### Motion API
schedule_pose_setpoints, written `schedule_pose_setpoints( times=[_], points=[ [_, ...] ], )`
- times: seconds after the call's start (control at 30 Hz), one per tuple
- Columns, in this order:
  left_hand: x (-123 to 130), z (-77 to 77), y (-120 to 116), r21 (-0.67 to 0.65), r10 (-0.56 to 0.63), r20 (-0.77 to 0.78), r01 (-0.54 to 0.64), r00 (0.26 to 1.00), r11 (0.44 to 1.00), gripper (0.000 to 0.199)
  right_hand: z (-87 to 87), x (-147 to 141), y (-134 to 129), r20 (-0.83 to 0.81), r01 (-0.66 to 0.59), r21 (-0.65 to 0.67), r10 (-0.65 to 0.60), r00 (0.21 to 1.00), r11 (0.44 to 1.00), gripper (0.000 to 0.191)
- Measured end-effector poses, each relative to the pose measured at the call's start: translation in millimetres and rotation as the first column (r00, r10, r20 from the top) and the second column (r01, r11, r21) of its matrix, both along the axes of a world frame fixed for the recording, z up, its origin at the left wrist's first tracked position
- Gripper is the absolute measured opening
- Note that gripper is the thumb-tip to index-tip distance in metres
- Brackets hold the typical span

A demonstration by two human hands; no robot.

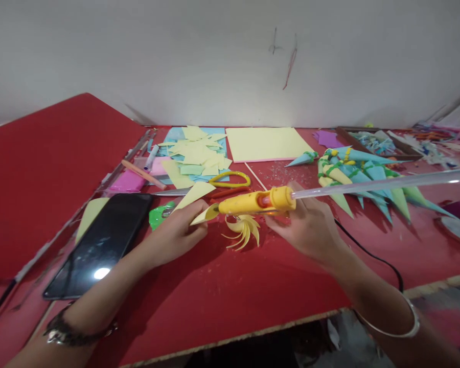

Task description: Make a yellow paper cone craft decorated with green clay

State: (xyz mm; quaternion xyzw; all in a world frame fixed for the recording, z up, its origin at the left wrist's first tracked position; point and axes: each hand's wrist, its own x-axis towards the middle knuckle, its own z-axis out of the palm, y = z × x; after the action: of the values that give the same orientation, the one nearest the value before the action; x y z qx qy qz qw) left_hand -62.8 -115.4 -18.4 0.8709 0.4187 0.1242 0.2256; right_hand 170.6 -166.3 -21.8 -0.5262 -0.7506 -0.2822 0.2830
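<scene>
My right hand is wrapped round the grip of a yellow hot glue gun, with a long clear glue stick sticking out of its back end. Between the fingers of my left hand is a rolled pale yellow paper piece. The gun's nozzle meets the open end of that paper; whether glue is coming out cannot be seen. Just below the gun, a yellow paper flower with curled, pointed petals lies on the red table. The gun partly covers the flower.
A black phone and a green tape dispenser lie left. Behind are yellow-handled scissors, cut paper pieces and a yellow sheet. Paper cones are heaped right. A black cord runs near my right arm.
</scene>
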Motion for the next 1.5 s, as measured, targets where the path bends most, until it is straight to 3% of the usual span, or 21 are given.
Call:
schedule_pose_setpoints(
  times=[0.23, 0.47, 0.57, 0.7, 0.8, 1.03, 1.17, 1.33, 1.43, 1.5],
  points=[
    [-2, -2.0, 2, 0.062, 0.042, -0.064, -0.039, 0.997, 0.997, 0.004, 1.3, 4, 2, -0.002, 0.043, 0.019, -0.043, 0.999, 0.999, 0.023],
    [-5, -3.8, 5, 0.080, 0.107, -0.188, -0.094, 0.976, 0.992, 0.011, 1.0, 23, 16, -0.030, 0.214, -0.052, -0.216, 0.976, 0.975, 0.030],
    [-5, -2.4, 4, 0.077, 0.128, -0.250, -0.112, 0.960, 0.991, 0.015, -0.8, 38, 27, -0.044, 0.343, -0.177, -0.356, 0.934, 0.922, 0.031],
    [-4, -1.0, 1, 0.098, 0.123, -0.348, -0.095, 0.929, 0.991, 0.018, -10.0, 59, 43, -0.079, 0.459, -0.369, -0.519, 0.851, 0.808, 0.033],
    [-3, -0.8, -2, 0.129, 0.115, -0.378, -0.071, 0.918, 0.989, 0.019, -20.1, 71, 52, -0.173, 0.431, -0.483, -0.565, 0.807, 0.762, 0.035],
    [-1, 4.8, -4, 0.102, 0.131, -0.351, -0.101, 0.927, 0.990, 0.017, -27.8, 78, 57, -0.240, 0.251, -0.561, -0.445, 0.863, 0.789, 0.031],
    [-1, 4.8, -3, 0.066, 0.145, -0.312, -0.131, 0.939, 0.989, 0.018, -26.0, 79, 58, -0.206, 0.264, -0.547, -0.433, 0.877, 0.795, 0.036],
    [-1, -7.0, 1, 0.068, 0.175, -0.259, -0.163, 0.950, 0.984, 0.024, -13.0, 79, 47, -0.090, 0.377, -0.521, -0.489, 0.868, 0.766, 0.040],
    [-1, -14.3, 4, 0.095, 0.183, -0.205, -0.167, 0.961, 0.981, 0.030, 3.8, 69, 29, 0.086, 0.488, -0.552, -0.536, 0.840, 0.676, 0.032],
    [-1, -16.7, 5, 0.107, 0.182, -0.166, -0.166, 0.969, 0.980, 0.035, 15.1, 57, 14, 0.079, 0.508, -0.607, -0.589, 0.804, 0.612, 0.027]
  ],
)
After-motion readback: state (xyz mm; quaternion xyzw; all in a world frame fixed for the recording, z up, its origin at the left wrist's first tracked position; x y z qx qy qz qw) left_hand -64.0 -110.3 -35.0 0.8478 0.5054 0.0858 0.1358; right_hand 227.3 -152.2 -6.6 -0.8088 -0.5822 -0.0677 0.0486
